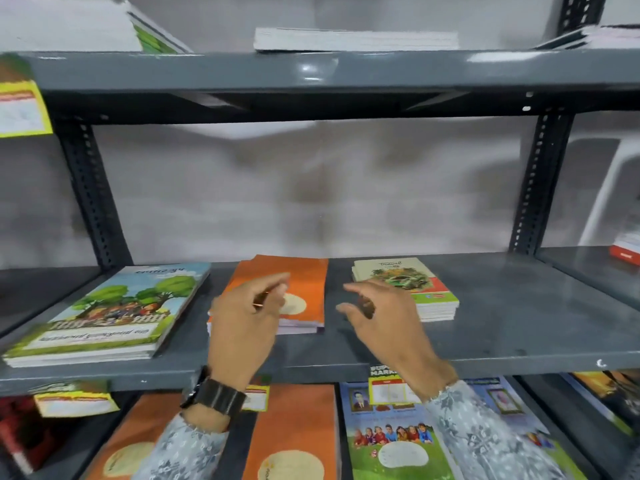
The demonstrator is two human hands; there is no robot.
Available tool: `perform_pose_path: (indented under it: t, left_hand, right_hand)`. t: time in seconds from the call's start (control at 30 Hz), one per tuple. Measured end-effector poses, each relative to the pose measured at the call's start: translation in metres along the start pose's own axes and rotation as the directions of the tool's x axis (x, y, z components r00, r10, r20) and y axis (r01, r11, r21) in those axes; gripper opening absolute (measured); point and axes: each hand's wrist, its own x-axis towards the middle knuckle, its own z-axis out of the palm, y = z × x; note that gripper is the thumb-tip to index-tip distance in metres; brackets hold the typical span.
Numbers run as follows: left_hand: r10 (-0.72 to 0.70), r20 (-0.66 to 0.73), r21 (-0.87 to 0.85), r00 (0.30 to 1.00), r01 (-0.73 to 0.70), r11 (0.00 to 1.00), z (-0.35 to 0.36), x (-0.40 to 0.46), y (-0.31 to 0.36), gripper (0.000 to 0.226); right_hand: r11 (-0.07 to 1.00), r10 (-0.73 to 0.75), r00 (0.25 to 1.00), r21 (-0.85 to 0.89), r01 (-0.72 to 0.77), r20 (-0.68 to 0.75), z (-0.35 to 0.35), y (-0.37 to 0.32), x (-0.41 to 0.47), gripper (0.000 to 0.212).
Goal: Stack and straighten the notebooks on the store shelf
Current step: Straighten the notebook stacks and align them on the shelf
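Observation:
Three piles of notebooks lie on the grey middle shelf (512, 306). At the left is a pile with a tree picture on its cover (114, 306), lying slightly askew. In the middle sits an orange pile (308, 285), uneven at its edges. A smaller pile with a green car cover (408, 282) lies to the right. My left hand (246, 323) hovers over the orange pile's near left corner, fingers loosely curled, holding nothing. In the gap between the orange pile and the car-cover pile is my right hand (381, 317), fingers spread and empty.
The shelf above (311, 74) carries white-edged stacks. The shelf below holds orange notebooks (294, 431) and a cover showing children (391, 441), with yellow price tags (74, 403) on the shelf edges. Slotted uprights (90, 188) stand at both sides. A red-and-white pile (627, 249) lies far right.

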Motion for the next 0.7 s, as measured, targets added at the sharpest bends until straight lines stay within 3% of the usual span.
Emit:
perform_pose_path:
  t: [0.1, 0.2, 0.33, 0.47, 0.7]
  left_hand:
    - [-0.024, -0.025, 0.230, 0.999, 0.030, 0.973, -0.035, 0.012, -0.033, 0.029]
    - [-0.127, 0.104, 0.333, 0.987, 0.085, 0.939, -0.049, 0.018, -0.064, 0.044]
    - [-0.201, 0.246, 0.197, 0.948, 0.155, 0.968, -0.051, 0.019, -0.081, 0.050]
    - [-0.227, 0.240, 0.110, 0.944, 0.205, 0.972, -0.053, 0.020, -0.086, 0.055]
    - [-0.254, 0.205, 0.023, 0.945, 0.254, 0.967, -0.056, 0.017, -0.087, 0.058]
  right_hand:
    - [0.990, 0.079, 0.990, 0.107, -0.092, 0.119, 0.025, -0.019, 0.000, 0.048]
    - [0.972, 0.137, 0.970, 0.160, -0.170, 0.199, 0.046, -0.023, 0.001, 0.064]
    - [0.932, 0.234, 0.949, 0.231, -0.281, 0.209, 0.057, -0.022, 0.006, 0.067]
    - [0.898, 0.277, 0.926, 0.274, -0.344, 0.257, 0.057, -0.020, 0.013, 0.051]
    - [0.864, 0.269, 0.915, 0.345, -0.368, 0.302, 0.064, -0.018, 0.021, 0.051]
